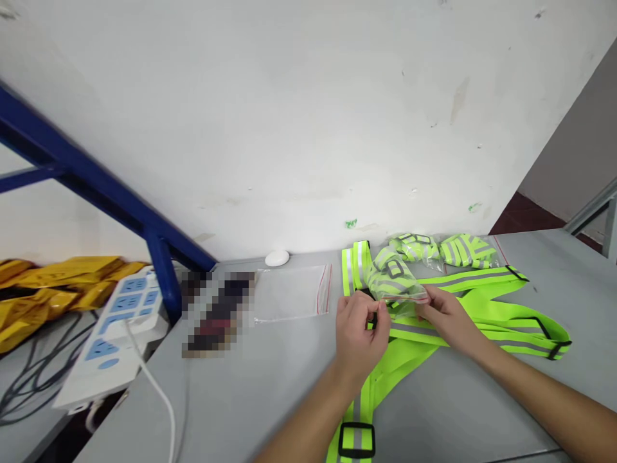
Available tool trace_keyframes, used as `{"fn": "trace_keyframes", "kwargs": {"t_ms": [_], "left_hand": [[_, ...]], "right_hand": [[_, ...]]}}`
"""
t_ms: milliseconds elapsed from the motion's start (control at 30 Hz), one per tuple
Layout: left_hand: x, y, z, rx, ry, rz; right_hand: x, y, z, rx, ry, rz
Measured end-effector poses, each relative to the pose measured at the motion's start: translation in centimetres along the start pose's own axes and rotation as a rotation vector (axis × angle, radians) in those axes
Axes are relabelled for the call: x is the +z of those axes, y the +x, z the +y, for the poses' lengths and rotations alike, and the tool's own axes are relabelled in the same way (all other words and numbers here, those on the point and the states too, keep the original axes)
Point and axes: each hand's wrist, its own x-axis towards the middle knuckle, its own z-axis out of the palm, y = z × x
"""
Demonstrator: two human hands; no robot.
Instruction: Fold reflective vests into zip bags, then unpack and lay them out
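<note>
A clear zip bag with a folded neon-yellow reflective strap inside is between my hands. My left hand pinches the near left end of its red-lined zip edge. At the other end of that edge, my right hand grips the bag's corner. Loose neon reflective straps with grey stripes and black buckles lie under and around both hands. Behind the held bag rest more bagged straps. A flat clear zip bag with a red line along its right side lies left of my left hand.
On the grey table, a white oval object sits by the wall, near a pixelated item. Further left are a white power strip with a cable, a blue metal frame and yellow packages.
</note>
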Motion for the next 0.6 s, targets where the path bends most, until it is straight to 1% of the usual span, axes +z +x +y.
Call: {"fn": "trace_keyframes", "kwargs": {"t_ms": [67,167,233,333,433,533,600], "left_hand": [[-0.1,0.2,0.1,0.022,0.021,0.014],[-0.1,0.4,0.1,0.069,0.055,0.004],[0.1,0.3,0.1,0.097,0.079,-0.032],[0.4,0.0,0.1,0.141,0.103,-0.112],[0.7,-0.3,0.1,0.189,0.124,-0.16],[0.7,-0.4,0.0,0.209,0.134,-0.166],[0.5,-0.2,0.0,0.212,0.136,-0.147]], "right_hand": [[-0.5,0.2,0.3,-0.036,-0.116,0.038],[-0.8,0.3,0.4,-0.152,-0.415,0.119],[-0.8,0.3,0.2,-0.216,-0.561,0.117],[-0.8,0.4,0.0,-0.228,-0.567,0.097],[-1.1,0.5,0.0,-0.181,-0.495,0.171],[-1.7,0.8,0.3,-0.156,-0.43,0.21],[-2.1,1.0,0.5,-0.152,-0.455,0.227]]}}
